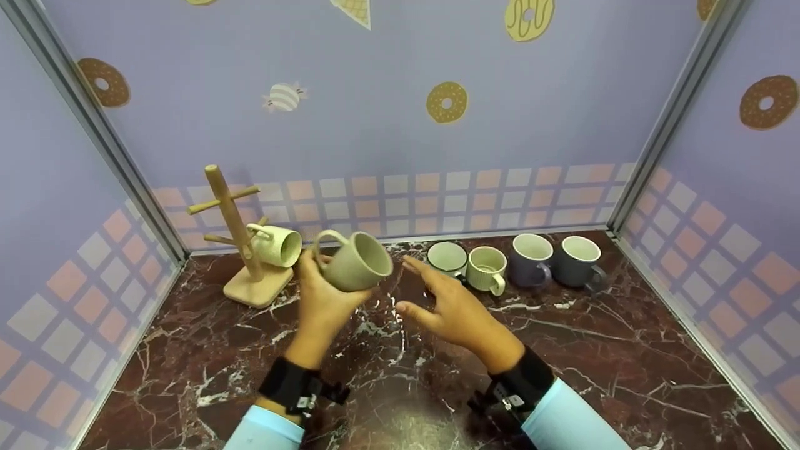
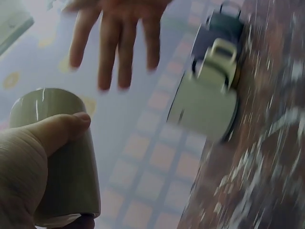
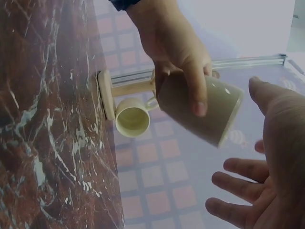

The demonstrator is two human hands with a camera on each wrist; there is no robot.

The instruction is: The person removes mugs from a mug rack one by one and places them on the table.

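My left hand (image 1: 326,306) grips a grey-beige mug (image 1: 356,265) above the table, its mouth tipped to the right and its handle on the left. In the left wrist view the thumb presses along the side of this mug (image 2: 71,162). My right hand (image 1: 453,306) is held out to the right of it, fingers spread and holding nothing. In the right wrist view a gap separates those fingers (image 3: 238,186) from the mug. Left of the hands, a cream mug (image 1: 275,247) hangs sideways by its handle on a wooden mug tree (image 1: 234,225), which has other bare pegs.
Behind my right hand stands a row of mugs: a white one with a dark rim (image 1: 447,257), a ribbed cream one (image 1: 487,269), a purple one (image 1: 531,259) and a dark grey one (image 1: 576,261). Patterned panels (image 1: 400,125) enclose the dark marbled table (image 1: 400,387).
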